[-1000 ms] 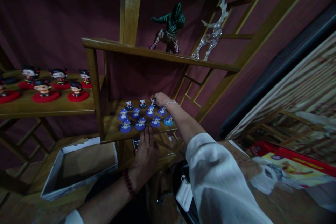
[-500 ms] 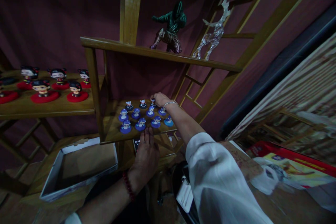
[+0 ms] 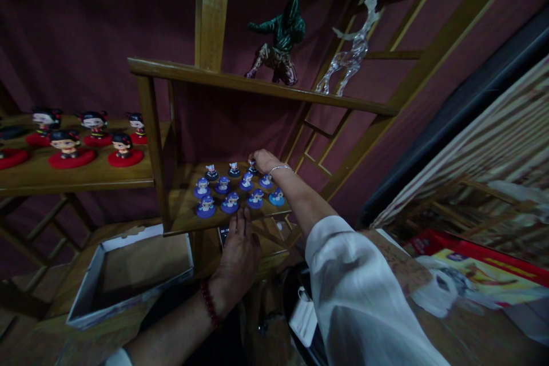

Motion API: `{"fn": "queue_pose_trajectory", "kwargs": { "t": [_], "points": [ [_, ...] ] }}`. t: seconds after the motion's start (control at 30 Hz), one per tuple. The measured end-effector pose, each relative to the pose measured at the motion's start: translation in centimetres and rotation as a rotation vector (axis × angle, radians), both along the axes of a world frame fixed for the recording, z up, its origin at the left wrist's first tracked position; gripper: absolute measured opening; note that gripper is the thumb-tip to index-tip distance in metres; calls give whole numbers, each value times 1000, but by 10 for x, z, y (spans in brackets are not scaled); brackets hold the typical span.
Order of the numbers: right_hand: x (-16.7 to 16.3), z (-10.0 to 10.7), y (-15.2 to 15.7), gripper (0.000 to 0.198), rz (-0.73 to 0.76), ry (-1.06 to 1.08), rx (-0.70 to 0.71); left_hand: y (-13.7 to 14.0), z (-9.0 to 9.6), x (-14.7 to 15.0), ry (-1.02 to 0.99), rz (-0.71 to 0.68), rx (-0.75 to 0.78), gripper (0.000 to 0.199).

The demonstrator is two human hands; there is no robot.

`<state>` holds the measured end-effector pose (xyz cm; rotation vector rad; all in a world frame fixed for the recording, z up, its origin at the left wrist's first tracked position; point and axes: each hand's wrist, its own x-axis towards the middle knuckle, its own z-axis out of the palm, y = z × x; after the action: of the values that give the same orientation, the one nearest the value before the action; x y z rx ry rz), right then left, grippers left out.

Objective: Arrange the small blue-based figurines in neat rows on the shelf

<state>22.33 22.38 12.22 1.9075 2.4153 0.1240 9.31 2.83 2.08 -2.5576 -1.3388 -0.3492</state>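
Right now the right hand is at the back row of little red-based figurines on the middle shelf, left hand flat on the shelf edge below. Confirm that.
Not quite: the small figurines that the right hand reaches have blue bases, as the head view shows. The red-based ones stand on the other shelf to the left. The left hand does lie flat at the shelf edge.

Upper shelf, top centre: green crouching figure (image 3: 279, 40), clear glass deer (image 3: 349, 54).
Left shelf, left edge: dolls on red bases (image 3: 77, 140).
Lower left: open grey box (image 3: 128, 274).
Lower right: red-rimmed printed package (image 3: 480, 266).
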Motion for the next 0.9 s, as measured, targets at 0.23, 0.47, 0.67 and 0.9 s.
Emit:
{"fn": "queue_pose_trajectory", "kwargs": {
  "t": [0.23,0.47,0.67,0.9],
  "points": [
    [0,-1,0,29,-14,18,2,0,2,0,50,1,23,35],
    [-2,-1,1,28,-38,22,-10,0,1,0,35,9,-13,37],
    [-5,1,-2,28,-55,28,-10,0,3,-1,68,1,3,37],
    [-2,2,1,41,-50,48,15,1,2,1,31,13,-29,37]
  ]
}}
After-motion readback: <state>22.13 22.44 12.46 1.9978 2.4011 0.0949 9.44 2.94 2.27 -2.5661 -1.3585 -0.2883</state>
